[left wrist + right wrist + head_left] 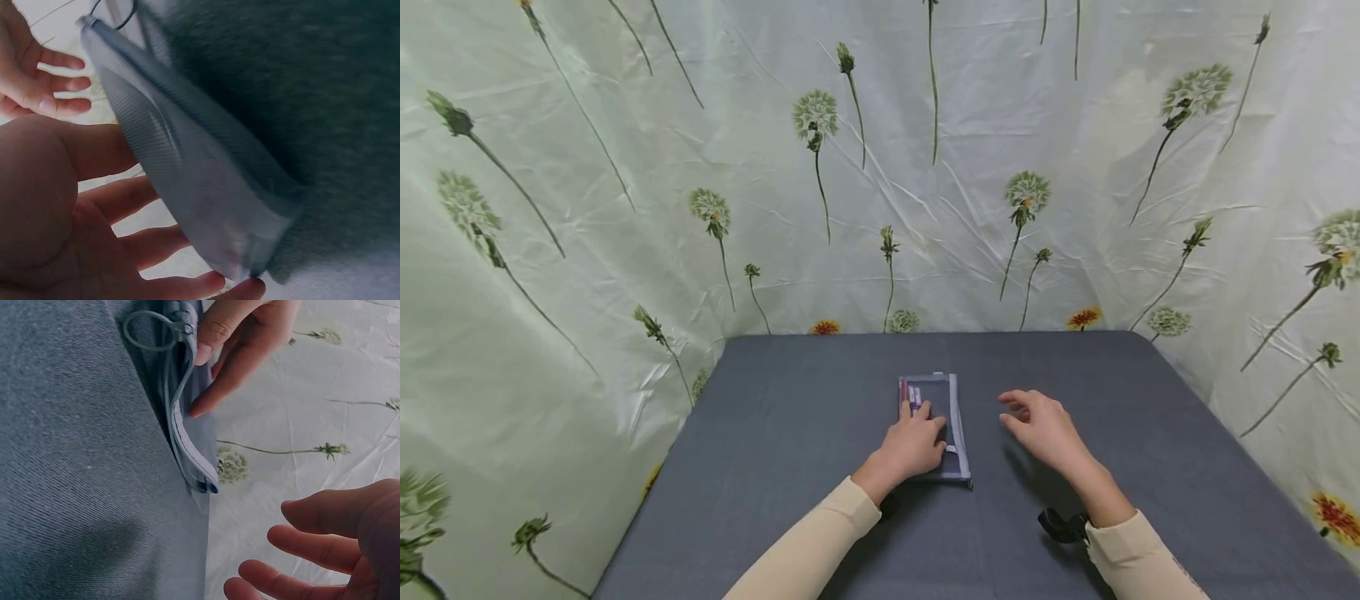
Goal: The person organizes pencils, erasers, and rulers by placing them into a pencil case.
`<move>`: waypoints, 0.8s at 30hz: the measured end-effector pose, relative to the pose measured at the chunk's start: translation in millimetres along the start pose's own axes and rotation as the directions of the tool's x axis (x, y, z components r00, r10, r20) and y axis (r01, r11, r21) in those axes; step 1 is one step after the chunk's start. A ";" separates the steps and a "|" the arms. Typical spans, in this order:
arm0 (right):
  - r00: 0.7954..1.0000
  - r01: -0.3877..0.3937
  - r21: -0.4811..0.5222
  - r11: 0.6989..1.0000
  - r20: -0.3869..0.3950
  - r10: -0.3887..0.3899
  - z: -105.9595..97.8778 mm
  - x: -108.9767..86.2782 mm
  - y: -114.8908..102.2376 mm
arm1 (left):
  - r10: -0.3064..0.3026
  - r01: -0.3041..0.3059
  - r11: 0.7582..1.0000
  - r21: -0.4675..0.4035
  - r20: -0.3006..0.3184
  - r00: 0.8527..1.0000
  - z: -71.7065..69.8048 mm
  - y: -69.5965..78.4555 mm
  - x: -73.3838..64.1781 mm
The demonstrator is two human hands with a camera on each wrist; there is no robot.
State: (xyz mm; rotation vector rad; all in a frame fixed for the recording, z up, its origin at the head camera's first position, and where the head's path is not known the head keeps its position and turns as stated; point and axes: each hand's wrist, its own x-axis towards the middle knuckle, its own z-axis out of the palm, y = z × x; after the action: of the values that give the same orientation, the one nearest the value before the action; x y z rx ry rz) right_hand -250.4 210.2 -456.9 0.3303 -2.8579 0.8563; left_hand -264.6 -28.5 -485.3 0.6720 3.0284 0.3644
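Note:
A flat zip pouch (958,429) with see-through panels and pale purple edging lies on the grey table. Through its left side show a reddish strip (904,388) and small white-and-purple pieces (916,395), too small to identify. My left hand (914,443) rests on the pouch with fingers spread and fairly straight. In the left wrist view those fingers lie along the pouch (187,169). To the pouch's right, my right hand (1043,427) hovers above the table, fingers loosely bent and holding nothing. The right wrist view shows the zipper end with a ring (150,331).
The dark grey table (805,408) reaches back to a pale curtain (752,150) printed with dandelions, which also runs along both sides. A black wrist device (1063,527) sits by the right cuff.

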 end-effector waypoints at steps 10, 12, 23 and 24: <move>0.998 0.053 -0.096 0.994 -0.025 -0.055 12.4 -1.3 -5.2 | 0.091 -0.090 0.996 0.014 -0.055 0.994 7.0 -11.0 -11.5; 0.997 0.069 -0.118 0.991 -0.038 -0.074 14.7 -1.6 -6.1 | 0.113 -0.113 0.994 -0.001 -0.058 0.992 7.6 -15.1 -14.0; 0.983 0.163 -0.196 0.967 -0.055 -0.177 27.4 -11.2 -2.6 | 0.179 -0.188 0.975 -0.121 -0.080 0.981 0.8 -34.8 -27.9; 0.981 0.172 -0.205 0.964 -0.053 -0.186 28.4 -12.0 -1.8 | 0.180 -0.190 0.973 -0.128 -0.084 0.980 -0.8 -36.8 -29.9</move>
State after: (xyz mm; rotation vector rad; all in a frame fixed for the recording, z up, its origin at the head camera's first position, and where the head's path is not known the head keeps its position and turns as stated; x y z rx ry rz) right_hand -240.3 195.0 -481.8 0.5123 -2.7636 0.5323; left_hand -252.8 -73.5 -494.0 0.9528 2.9794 0.6060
